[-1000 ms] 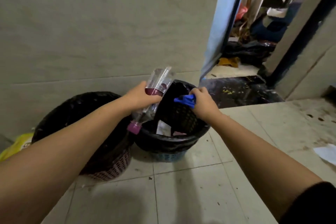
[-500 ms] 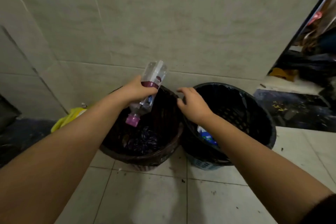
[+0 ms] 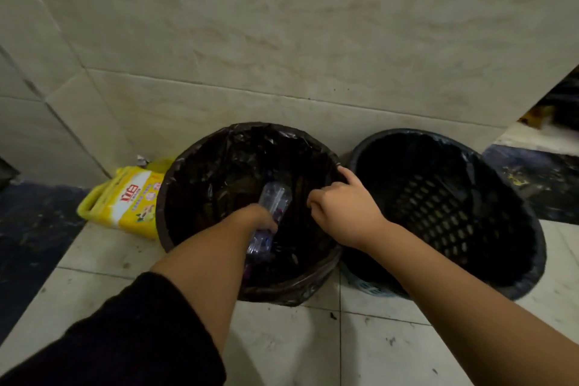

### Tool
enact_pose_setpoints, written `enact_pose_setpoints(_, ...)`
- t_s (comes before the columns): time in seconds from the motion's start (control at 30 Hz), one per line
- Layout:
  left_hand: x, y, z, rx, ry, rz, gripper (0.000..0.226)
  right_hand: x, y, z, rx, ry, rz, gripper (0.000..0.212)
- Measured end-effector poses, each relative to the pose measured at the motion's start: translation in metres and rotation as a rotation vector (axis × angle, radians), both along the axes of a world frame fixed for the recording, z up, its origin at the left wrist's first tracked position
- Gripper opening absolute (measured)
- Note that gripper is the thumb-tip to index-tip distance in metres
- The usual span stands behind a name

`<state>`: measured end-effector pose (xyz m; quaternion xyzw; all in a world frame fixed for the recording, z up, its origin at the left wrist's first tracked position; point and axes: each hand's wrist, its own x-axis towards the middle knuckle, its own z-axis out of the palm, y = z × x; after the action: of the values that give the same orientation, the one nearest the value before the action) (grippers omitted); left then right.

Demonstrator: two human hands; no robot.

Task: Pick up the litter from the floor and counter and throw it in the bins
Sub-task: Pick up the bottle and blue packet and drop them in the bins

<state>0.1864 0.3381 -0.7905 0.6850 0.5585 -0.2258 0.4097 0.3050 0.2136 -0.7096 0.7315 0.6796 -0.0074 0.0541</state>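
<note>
Two round bins stand against the tiled wall. The left bin (image 3: 200, 150) has a dark plastic liner; the right bin (image 3: 513, 207) is a black lattice basket with a liner. My left hand (image 3: 260, 218) is down inside the left bin, wrapped around a clear plastic bottle (image 3: 275, 197) that points up and away from me. My right hand (image 3: 341, 207) hovers over the left bin's right rim, fingers curled, index finger touching the liner edge; it holds nothing that I can see.
A yellow detergent jug (image 3: 131, 200) lies on the floor left of the left bin, against the wall. A dark floor strip (image 3: 34, 229) runs at far left and another at far right. Pale dirty tiles (image 3: 313, 348) lie in front of the bins.
My left hand has lowered the bottle from above the rim down into the left bin. My right hand has shifted from between the bins onto the left bin's right rim. The view tilted downward.
</note>
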Motion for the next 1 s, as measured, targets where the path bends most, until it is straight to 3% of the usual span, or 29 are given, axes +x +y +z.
enact_pose_setpoints(0.13,0.009,0.0,-0.035,-0.013,0.12,-0.252,0.026,0.001,0.0,0.0,0.02,-0.012,-0.006,0.034)
enact_pose_setpoints(0.2,0.011,0.001,-0.05,-0.021,0.167,-0.321,0.038,0.002,0.001,-0.001,0.019,-0.013,-0.01,0.034)
enact_pose_setpoints(0.37,0.009,0.007,-0.046,-0.065,0.13,-0.255,0.052,0.003,0.003,-0.001,0.034,-0.009,-0.011,0.032)
enact_pose_setpoints(0.43,0.009,0.013,-0.036,0.027,0.106,-0.23,0.066,0.004,0.002,0.0,0.009,-0.014,-0.011,0.032)
enact_pose_setpoints(0.5,0.014,0.02,-0.013,0.145,0.063,-0.248,0.063,0.006,0.003,0.0,-0.01,0.021,-0.015,0.031)
enact_pose_setpoints(0.6,0.03,0.028,0.039,0.384,-0.034,-0.232,0.046,0.011,0.005,0.003,0.07,0.284,-0.065,0.026)
enact_pose_setpoints(0.7,0.046,0.019,0.098,0.707,-0.099,-0.269,0.033,0.026,-0.007,0.019,0.28,0.543,-0.171,0.025)
enact_pose_setpoints(0.83,0.092,-0.03,0.151,0.895,-0.232,-0.405,0.025,0.072,-0.067,0.033,0.395,0.474,-0.337,0.024)
enact_pose_setpoints(1.0,0.192,-0.15,0.162,0.921,-0.441,-0.755,0.02,0.147,-0.208,0.036,0.377,0.387,-0.635,0.026)
